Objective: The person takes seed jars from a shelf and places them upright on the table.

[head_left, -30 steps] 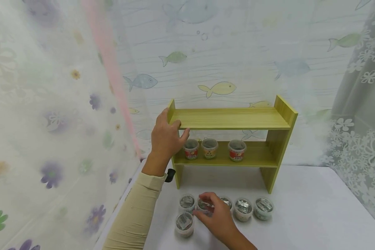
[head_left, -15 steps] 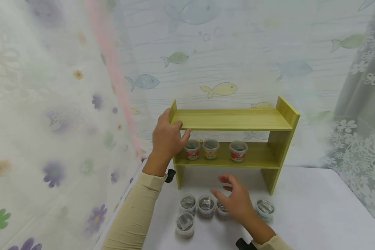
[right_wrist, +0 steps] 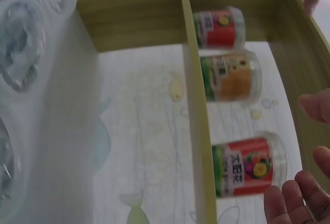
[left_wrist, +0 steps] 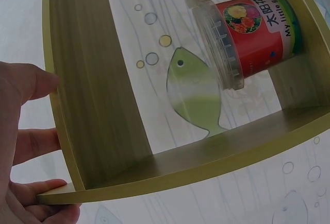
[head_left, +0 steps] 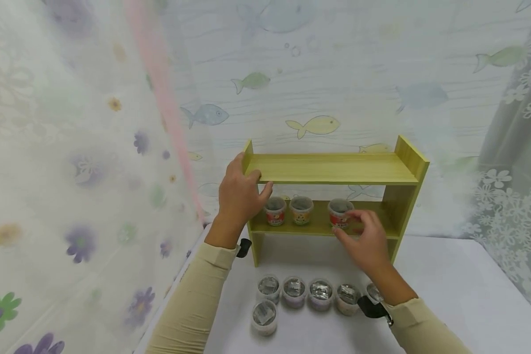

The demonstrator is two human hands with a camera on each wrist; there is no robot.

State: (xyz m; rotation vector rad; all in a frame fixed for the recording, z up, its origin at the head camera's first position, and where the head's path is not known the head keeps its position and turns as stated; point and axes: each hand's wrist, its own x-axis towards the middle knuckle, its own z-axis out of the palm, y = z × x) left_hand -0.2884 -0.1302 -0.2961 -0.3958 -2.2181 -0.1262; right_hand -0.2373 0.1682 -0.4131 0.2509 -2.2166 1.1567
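On the left end of the yellow-green shelf (head_left: pixel 327 168), the left hand (head_left: pixel 240 194) grips the upper corner; in the left wrist view its fingers (left_wrist: pixel 36 144) wrap the board's edge. The right hand (head_left: pixel 369 246) is at the rightmost red-labelled cup (head_left: pixel 337 220) on the middle board, thumb and fingers spread around its right side. In the right wrist view the fingertips lie close to that cup (right_wrist: pixel 247 166); contact cannot be told. Further left stand an orange-labelled cup (head_left: pixel 301 211) and another red-labelled cup (head_left: pixel 275 212).
Several foil-topped cups stand on the white table (head_left: pixel 447 275) in front of the shelf, including one nearer cup (head_left: pixel 264 318) at the left. The right forearm partly covers the rightmost one (head_left: pixel 373 292). A fish-patterned curtain (head_left: pixel 336 73) hangs behind.
My right hand has moved up and to the right, from above the foil-topped cups to the red-labelled cup on the middle board. The left hand keeps its hold on the shelf.
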